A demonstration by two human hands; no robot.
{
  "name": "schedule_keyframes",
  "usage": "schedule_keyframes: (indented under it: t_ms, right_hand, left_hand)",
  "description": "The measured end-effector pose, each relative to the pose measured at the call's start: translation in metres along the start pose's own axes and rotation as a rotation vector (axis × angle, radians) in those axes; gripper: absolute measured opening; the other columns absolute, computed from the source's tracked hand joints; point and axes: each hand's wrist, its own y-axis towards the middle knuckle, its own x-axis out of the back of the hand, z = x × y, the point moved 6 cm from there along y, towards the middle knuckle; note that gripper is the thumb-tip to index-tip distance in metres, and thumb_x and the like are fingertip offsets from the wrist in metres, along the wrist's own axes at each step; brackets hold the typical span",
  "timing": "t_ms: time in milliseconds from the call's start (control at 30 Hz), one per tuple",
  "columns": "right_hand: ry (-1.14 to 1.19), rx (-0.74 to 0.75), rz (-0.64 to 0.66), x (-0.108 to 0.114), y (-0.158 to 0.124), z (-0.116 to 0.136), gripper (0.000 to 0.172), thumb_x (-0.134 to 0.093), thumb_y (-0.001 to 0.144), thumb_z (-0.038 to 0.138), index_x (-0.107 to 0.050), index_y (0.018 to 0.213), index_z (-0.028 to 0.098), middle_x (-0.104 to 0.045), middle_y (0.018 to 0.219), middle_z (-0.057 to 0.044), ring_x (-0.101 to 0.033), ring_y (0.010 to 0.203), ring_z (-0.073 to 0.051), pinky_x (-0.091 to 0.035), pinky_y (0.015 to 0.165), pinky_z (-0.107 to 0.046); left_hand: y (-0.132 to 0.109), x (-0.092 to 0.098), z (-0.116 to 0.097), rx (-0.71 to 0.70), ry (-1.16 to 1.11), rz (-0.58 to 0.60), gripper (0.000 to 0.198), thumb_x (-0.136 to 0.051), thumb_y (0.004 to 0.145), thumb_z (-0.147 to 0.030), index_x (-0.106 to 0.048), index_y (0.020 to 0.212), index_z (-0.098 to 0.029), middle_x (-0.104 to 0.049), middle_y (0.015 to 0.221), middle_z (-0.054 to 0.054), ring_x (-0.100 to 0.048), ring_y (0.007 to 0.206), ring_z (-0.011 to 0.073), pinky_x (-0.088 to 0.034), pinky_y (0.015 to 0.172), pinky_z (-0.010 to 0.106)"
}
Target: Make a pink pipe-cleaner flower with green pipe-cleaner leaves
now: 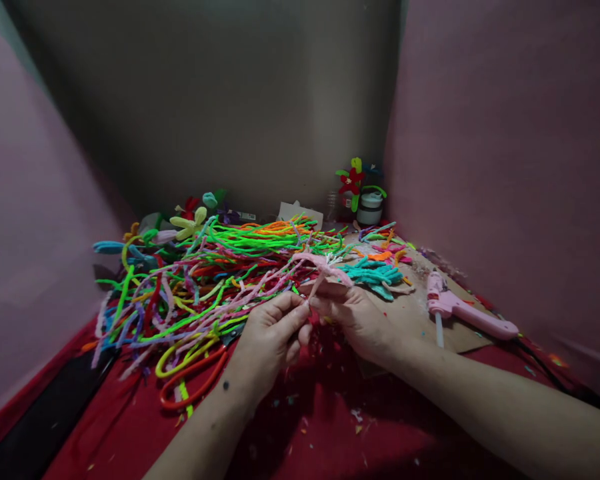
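My left hand and my right hand meet above the red cloth, fingertips pinched together. Between them is a pale pink pipe cleaner flower, its white tips pointing up and away from me. Both hands grip its thin stem just below the petals; the lower end is hidden by my fingers. Behind the flower lies a big heap of pipe cleaners in green, orange, pink, red and other colours. A turquoise pipe cleaner bunch rests just beyond my right hand.
Scissors with red-orange handles lie left of my left wrist. A pink glue gun sits on brown cardboard at the right. Finished flowers stand in a lidded jar by the back wall. A black flat object lies front left.
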Motion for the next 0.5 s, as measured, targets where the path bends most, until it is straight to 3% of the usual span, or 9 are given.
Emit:
schedule_keyframes:
  t_ms: [167,300,400,500]
  right_hand:
    - [-0.009,0.027,-0.057,0.0036,0.0014,0.0007,0.014,-0.073,0.064,0.027,-0.068,0.075,0.020,-0.062,0.069,0.001,-0.054,0.065,-0.013,-0.045,0.069,-0.030]
    - [0.018,0.074,-0.093,0.0076,0.0014,0.0022,0.014,-0.074,0.063,0.021,-0.069,0.075,0.021,-0.064,0.072,0.002,-0.056,0.068,-0.011,-0.045,0.072,-0.028]
    - [0.053,0.046,-0.043,0.0038,0.0012,0.0012,0.014,-0.072,0.066,0.022,-0.069,0.079,0.020,-0.065,0.073,0.000,-0.057,0.068,-0.011,-0.045,0.070,-0.027]
    - [0.119,-0.030,0.023,-0.0020,0.0005,-0.0033,0.017,-0.070,0.068,0.027,-0.068,0.082,0.017,-0.064,0.067,0.000,-0.055,0.055,-0.011,-0.045,0.057,-0.025]
  left_hand:
    - [0.0011,-0.0024,0.0024,0.021,-0.081,0.063,0.019,-0.056,0.080,-0.032,-0.051,0.070,-0.017,-0.049,0.046,-0.006,-0.027,0.031,0.0008,-0.018,0.033,0.014]
    - [0.0011,-0.0036,0.0036,0.036,-0.097,0.074,0.015,-0.057,0.079,-0.031,-0.056,0.079,-0.016,-0.048,0.045,-0.006,-0.026,0.031,0.0008,-0.016,0.033,0.014]
    - [0.0006,-0.0047,0.0049,0.050,-0.111,0.080,0.014,-0.056,0.080,-0.030,-0.056,0.082,-0.017,-0.046,0.045,-0.007,-0.024,0.032,0.0009,-0.014,0.034,0.014]
    - [0.0010,-0.0053,0.0061,0.048,-0.101,0.090,0.013,-0.056,0.080,-0.029,-0.055,0.081,-0.017,-0.046,0.045,-0.007,-0.023,0.033,0.0010,-0.012,0.034,0.015]
